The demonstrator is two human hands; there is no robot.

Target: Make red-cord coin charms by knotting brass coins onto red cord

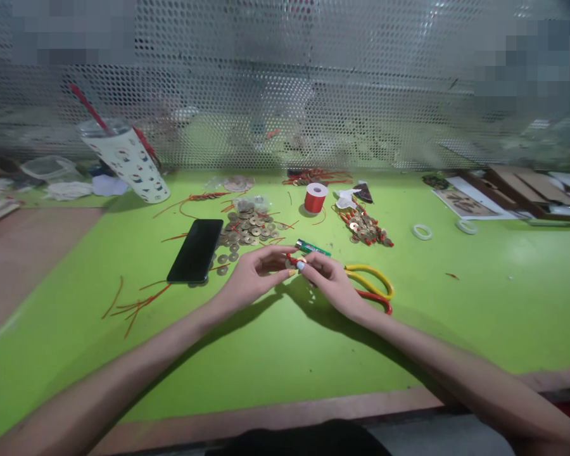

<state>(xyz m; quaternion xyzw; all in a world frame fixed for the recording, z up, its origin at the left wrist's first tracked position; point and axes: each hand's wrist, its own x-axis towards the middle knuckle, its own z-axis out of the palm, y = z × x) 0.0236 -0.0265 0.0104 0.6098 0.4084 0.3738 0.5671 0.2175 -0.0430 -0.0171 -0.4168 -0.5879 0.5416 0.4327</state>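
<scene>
Just above the green table, my left hand and my right hand meet, fingertips nearly touching. Between them is a red cord with coins on it, pinched from both sides; most of it is hidden by my fingers. Beyond my fingertips lies a green lighter. Scissors with yellow and red handles rest by my right hand, their blades hidden under it. Past my left hand spreads a pile of loose holed coins, and a black phone lies left of them.
A red thread spool stands farther back. Right of it lies a bunch of coins strung on red cord. A patterned cup with a red straw leans at the back left. Two pale rings lie to the right. A perforated metal screen bounds the back.
</scene>
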